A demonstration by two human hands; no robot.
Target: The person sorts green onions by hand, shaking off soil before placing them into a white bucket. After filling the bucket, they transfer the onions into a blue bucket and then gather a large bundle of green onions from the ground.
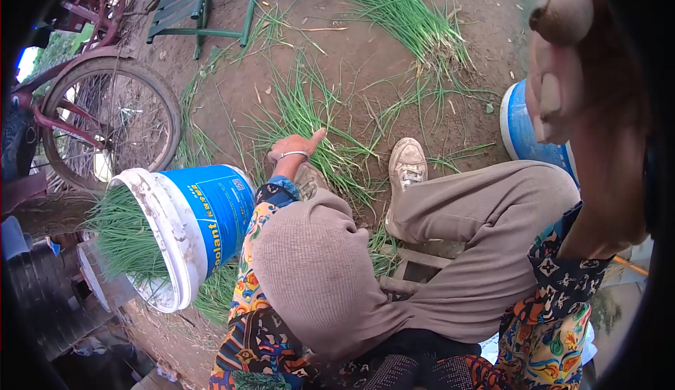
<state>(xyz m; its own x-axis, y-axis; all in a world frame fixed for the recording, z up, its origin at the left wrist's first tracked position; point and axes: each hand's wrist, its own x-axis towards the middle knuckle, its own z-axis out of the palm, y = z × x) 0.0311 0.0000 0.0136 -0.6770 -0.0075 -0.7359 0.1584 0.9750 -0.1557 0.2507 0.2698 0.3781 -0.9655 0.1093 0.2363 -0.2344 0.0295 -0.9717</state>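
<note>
My left hand [292, 152], with a bracelet at the wrist, is low over a loose bunch of long green scallion-like stalks [306, 105] on the ground. Its thumb points out to the right, away from the fingers, which are partly hidden; I see no stalks in its grip. Large and blurred, my right hand [562, 66] is raised close to the camera at the upper right. Its fingers are bent and somewhat apart, with nothing visible in them. Below it stands a blue bucket [524, 119], partly covered by the hand and my knee.
A tipped blue-and-white coolant bucket [221, 203] holds more green stalks [126, 235] at my left. Another pile of stalks [404, 17] lies farther ahead. A green folding stool [200, 7] and a bicycle wheel [109, 123] stand at the upper left. My shoe [408, 165] is beside the stalks.
</note>
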